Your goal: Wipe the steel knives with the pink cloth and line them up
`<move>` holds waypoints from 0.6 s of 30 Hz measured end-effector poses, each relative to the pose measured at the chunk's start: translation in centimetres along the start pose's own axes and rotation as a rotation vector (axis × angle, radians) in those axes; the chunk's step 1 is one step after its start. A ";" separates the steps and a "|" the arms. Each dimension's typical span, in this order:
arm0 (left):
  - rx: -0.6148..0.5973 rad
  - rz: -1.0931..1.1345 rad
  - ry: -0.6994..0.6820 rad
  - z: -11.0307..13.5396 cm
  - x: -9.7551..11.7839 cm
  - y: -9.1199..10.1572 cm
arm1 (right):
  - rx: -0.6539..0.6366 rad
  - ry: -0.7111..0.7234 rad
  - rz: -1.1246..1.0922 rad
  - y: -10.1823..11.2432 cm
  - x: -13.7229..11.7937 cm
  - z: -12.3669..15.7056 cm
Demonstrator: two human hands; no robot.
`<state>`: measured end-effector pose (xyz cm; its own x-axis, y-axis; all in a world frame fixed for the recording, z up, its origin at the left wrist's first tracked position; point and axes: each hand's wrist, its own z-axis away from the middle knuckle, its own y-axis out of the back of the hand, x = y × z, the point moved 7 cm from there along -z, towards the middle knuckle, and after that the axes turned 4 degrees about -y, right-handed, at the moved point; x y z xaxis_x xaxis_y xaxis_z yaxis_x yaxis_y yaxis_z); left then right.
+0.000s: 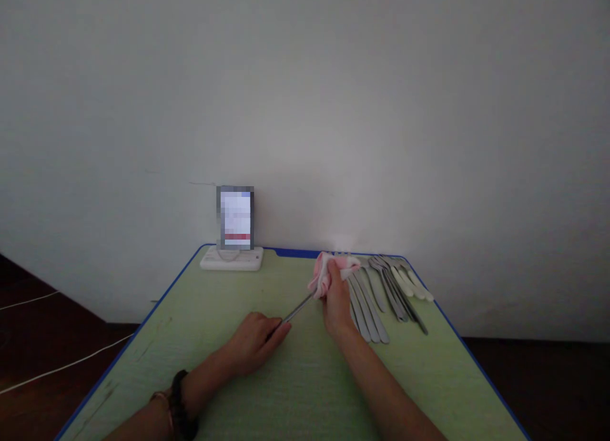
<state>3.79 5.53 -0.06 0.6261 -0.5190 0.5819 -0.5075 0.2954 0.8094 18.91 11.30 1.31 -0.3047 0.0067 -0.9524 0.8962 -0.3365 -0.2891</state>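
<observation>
My left hand point(255, 346) rests on the green table point(295, 390), fingers closed on the handle end of a slim metal utensil point(298, 310) that slants up to the right. My right hand point(336, 304) grips a pink and white cloth point(326, 271) wrapped round the utensil's far end, which is hidden in the cloth. Just to the right of that hand lies a row of several metal utensils point(381, 295), handles towards me.
A small stand-up screen point(235, 217) sits on a white base point(231, 258) at the table's far left edge, against a pale wall. The table has a blue rim. White cables point(57, 365) run across the dark floor on the left.
</observation>
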 end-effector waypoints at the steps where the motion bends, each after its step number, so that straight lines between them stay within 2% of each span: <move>1: -0.008 0.010 -0.011 0.0 0.1 0.0 | 0.017 -0.015 -0.063 0.3 -0.8 -0.4; 4: -0.015 0.052 -0.016 0.0 0.3 0.1 | -0.005 -0.004 -0.180 0.7 -3.5 -0.8; 9: 0.011 0.113 0.014 0.1 0.0 0.3 | -0.173 0.026 -0.211 0.0 -6.5 -0.4; 13: 0.032 0.137 0.026 0.1 -0.3 0.3 | -0.247 0.010 -0.170 -0.5 -6.8 -0.3; 18: 0.024 0.070 -0.016 0.1 -0.1 0.1 | -0.171 0.082 -0.112 0.0 -6.6 -0.9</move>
<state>3.60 5.58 -0.07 0.5787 -0.5107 0.6358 -0.5639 0.3127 0.7644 21.24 12.11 7.52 -0.3848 0.1143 -0.9159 0.9019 -0.1646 -0.3994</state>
